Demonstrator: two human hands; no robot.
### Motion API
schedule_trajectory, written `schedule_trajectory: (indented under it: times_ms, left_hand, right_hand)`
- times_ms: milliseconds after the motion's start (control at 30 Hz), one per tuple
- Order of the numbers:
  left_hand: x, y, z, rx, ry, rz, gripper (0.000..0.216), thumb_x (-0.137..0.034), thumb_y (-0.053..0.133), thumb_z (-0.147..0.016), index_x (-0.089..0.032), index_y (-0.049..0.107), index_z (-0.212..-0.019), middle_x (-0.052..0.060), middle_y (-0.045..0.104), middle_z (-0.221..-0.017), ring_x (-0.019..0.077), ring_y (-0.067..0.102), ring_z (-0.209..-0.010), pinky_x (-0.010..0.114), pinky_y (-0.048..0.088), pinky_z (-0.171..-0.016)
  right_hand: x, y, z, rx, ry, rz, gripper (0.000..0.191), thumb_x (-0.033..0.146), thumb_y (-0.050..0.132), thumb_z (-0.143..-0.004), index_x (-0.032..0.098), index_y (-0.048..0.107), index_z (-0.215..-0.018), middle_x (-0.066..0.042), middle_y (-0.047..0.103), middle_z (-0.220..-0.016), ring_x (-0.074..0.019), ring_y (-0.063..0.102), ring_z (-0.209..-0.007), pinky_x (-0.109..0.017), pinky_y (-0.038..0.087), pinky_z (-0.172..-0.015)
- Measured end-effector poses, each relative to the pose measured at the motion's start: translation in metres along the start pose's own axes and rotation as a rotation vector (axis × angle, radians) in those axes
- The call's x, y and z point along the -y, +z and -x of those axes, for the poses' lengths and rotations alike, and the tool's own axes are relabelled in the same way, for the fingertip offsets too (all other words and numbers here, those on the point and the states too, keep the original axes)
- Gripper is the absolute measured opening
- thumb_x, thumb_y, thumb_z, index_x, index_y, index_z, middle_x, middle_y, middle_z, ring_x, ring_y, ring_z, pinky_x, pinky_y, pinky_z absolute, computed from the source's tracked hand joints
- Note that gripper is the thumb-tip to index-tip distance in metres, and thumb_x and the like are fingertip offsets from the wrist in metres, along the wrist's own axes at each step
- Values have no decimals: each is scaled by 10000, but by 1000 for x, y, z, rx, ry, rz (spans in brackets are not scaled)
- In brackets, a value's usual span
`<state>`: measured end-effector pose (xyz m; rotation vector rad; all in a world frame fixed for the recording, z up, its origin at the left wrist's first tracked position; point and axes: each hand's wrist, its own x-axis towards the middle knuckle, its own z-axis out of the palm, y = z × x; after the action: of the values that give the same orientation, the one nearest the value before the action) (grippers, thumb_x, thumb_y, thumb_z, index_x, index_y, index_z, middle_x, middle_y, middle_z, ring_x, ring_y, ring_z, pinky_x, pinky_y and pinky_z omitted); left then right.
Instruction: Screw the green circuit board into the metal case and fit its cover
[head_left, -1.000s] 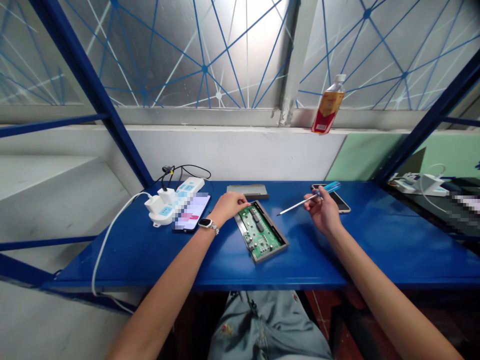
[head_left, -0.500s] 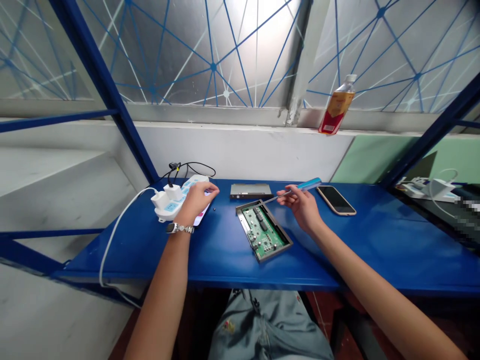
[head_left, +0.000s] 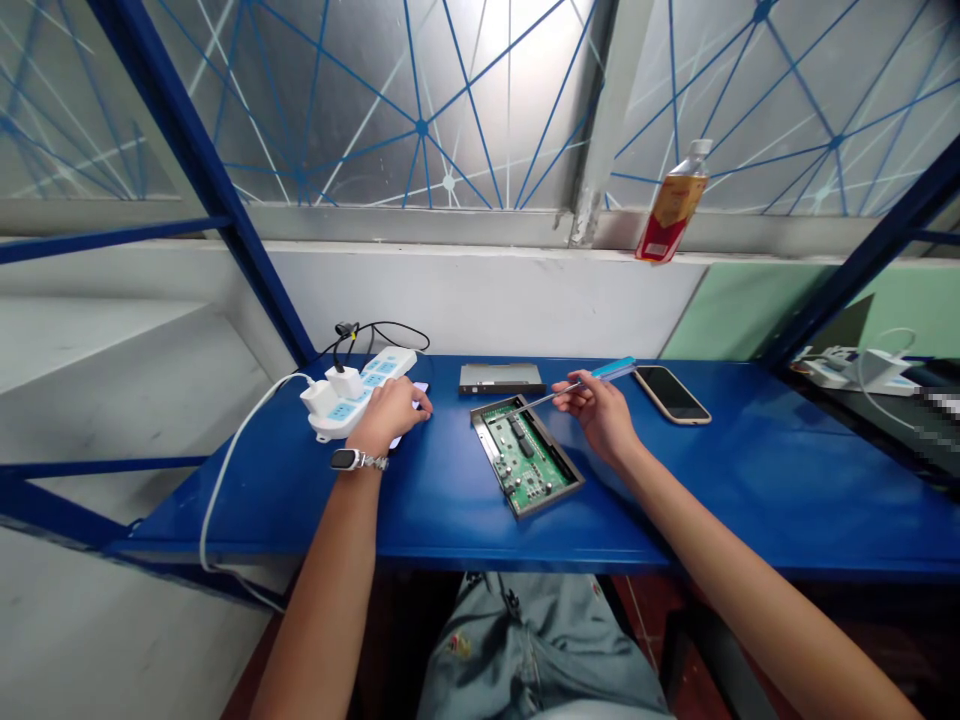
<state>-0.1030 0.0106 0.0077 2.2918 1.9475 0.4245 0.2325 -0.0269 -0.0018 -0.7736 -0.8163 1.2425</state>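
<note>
My right hand [head_left: 598,405] grips a screwdriver [head_left: 615,369] with a clear blue handle. Its thin shaft slants down leftward, the tip over the far end of a green circuit board [head_left: 523,455] that sits in an open metal case [head_left: 551,500]. My left hand [head_left: 394,412], wearing a watch, is low over the table beside the power strip, fingertips pinched together at the tabletop. Whatever they hold, if anything, is too small to make out. Under that hand lies a mostly covered flat device with a bright screen [head_left: 397,441].
A white power strip [head_left: 390,362] with plugs and cables stands at the left. Behind the case lies a flat grey metal cover or box [head_left: 501,378]. A phone [head_left: 673,394] rests to the right. On the sill stands a drink bottle [head_left: 673,203]. Blue frame posts flank the table [head_left: 450,530].
My left hand has lowered towards the tabletop, its fingertips now where a small dark piece lay. My right hand and the screwdriver have hardly moved.
</note>
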Motion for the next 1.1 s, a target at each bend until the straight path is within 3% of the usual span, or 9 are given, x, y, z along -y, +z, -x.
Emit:
schedule_trajectory:
  times_ms: [200, 367, 433, 600, 700, 833, 1100]
  left_hand:
    - [-2, 1, -4, -17, 79, 144, 125, -277, 714, -775, -237, 831, -795, 91, 735, -1001, 279, 671, -960, 356, 505, -881]
    - [-3, -3, -6, -263, 124, 337, 265, -349, 598, -889, -187, 797, -955, 88, 759, -999, 241, 679, -923, 346, 515, -882]
    - [-2, -4, -6, -292, 115, 341, 230, -313, 609, -880, -185, 789, -943, 86, 771, -999, 243, 683, -932, 348, 512, -887]
    - [-5, -5, -1, -120, -2, 93, 207, -164, 628, -830, -230, 810, -903, 88, 775, -1049, 314, 666, -1065, 439, 454, -979]
    - [-8, -7, 3, -78, -68, -63, 195, -173, 652, -833, -252, 823, -885, 119, 738, -1105, 366, 614, -1144, 500, 407, -1007]
    - [-8, -8, 3, -30, -101, -88, 96, -266, 743, -803, -266, 826, -852, 120, 704, -1104, 372, 579, -1162, 493, 393, -1009]
    - [-10, -5, 1, -31, -96, -80, 86, -303, 751, -795, -270, 830, -790, 110, 704, -1028, 352, 581, -1126, 462, 407, -999]
  right_hand:
    - [-3, -2, 0, 10, 2, 10, 333, 455, 836, -752, 180, 673, -844, -92, 793, -789, -175, 715, -615, -276, 577, -590]
    - [-1, 3, 2, 49, -16, 20, 330, 448, 845, -758, 181, 682, -864, -90, 798, -813, -180, 731, -644, -277, 590, -617]
    - [-1, 10, 1, 92, -14, 26, 333, 434, 861, -746, 176, 689, -867, -103, 806, -854, -190, 749, -684, -280, 603, -651]
    - [-9, 32, -2, 206, 4, 48, 339, 462, 853, -770, 164, 712, -849, -119, 811, -915, -198, 767, -731, -274, 615, -680]
    - [-14, 41, -3, 223, 12, 44, 334, 466, 852, -773, 180, 700, -853, -104, 811, -912, -196, 768, -735, -274, 616, -678]
    - [-16, 41, -2, 221, 24, 36, 338, 467, 850, -772, 186, 683, -860, -105, 812, -912, -201, 771, -745, -282, 619, -685]
    - [-14, 36, -1, 176, 35, 21, 368, 476, 865, -746, 169, 685, -838, -119, 808, -889, -192, 765, -709, -263, 609, -651]
